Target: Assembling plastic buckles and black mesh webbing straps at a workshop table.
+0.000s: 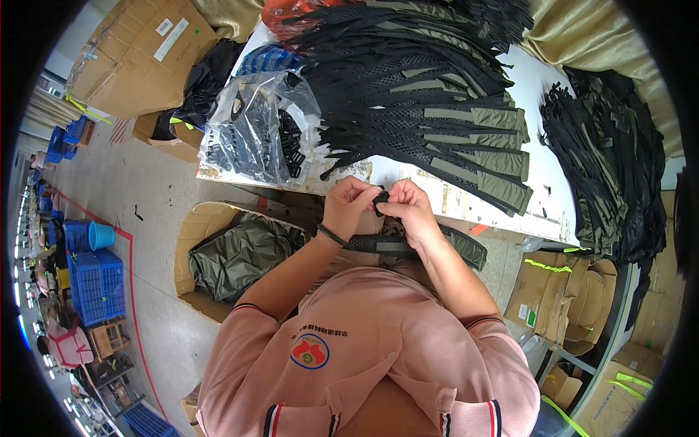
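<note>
The left hand [348,206] and the right hand [409,211] are meeting just in front of the chest, fingers curled tight and pinching a small black buckle [380,197] between their tips. A black and olive strap [397,246] is hanging from that buckle, running under both wrists and trailing off to the right, at the near edge of the table [542,189]. A dark band is sitting on the left wrist.

Below the left forearm, an open box [191,244] on the floor is holding olive fabric [240,255].

Beyond the hands, on the white table, a fan of finished straps [437,124] is lying spread out, their olive ends pointing right. To the left of these, a clear bag [255,131] of black plastic parts is resting at the table's corner. Farther right, a second heap of straps [608,160] is draping over the table edge.

Cardboard boxes [568,298] are stacking up under the table on the right, and a large carton [142,54] is standing at the far left. Blue crates [95,284] are lining the floor on the left.
</note>
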Motion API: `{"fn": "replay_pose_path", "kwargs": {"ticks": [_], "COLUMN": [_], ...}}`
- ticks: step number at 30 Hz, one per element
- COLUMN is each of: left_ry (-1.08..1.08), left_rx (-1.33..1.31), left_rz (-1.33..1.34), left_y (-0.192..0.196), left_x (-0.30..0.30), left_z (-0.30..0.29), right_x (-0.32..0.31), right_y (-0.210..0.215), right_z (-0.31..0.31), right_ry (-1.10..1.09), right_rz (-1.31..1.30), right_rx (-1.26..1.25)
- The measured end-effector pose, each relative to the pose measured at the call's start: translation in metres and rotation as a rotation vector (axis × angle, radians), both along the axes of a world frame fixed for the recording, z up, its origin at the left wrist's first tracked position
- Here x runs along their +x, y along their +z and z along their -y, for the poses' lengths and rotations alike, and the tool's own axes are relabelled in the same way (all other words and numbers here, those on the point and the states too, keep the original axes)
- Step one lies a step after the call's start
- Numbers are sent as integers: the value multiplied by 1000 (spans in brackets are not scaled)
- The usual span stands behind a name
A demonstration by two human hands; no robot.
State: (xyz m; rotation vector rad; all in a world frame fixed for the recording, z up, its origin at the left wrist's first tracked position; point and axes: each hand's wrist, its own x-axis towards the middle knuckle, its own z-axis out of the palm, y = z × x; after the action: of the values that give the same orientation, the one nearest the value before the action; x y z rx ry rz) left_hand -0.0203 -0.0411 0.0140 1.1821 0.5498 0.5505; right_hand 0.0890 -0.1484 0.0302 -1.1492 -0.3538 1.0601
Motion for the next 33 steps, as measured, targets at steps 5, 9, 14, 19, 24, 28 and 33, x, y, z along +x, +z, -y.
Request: {"fn": "replay_pose_path", "kwargs": {"ticks": [5,9,14,19,24,28,33], "left_ry": [-81,-136,-205,-239,-359,-230,41], "left_rx": [201,126,45,560,125,-252,1090], "left_rz": [24,130,154,82,-12,-197,-454], "left_y": [-3,0,-15,-8,4,-14,-31], "left_x": [-2,-1,-8,-5,-28,-78,-85], "left_z": [1,9,3,0,6,-16,-35], "right_x": [3,-3,4,20,25,68,96], "right_y": [-4,-5,21,11,8,-15,-8], "right_z": [5,4,8,7,3,-2,-16], "right_ry": [-32,-136,-26,195,279,-105,-263], "right_rz": [-31,-91,-216,481,404,1291,1694], "right_rx": [0,83,27,-153,-181,-239,-456]}}
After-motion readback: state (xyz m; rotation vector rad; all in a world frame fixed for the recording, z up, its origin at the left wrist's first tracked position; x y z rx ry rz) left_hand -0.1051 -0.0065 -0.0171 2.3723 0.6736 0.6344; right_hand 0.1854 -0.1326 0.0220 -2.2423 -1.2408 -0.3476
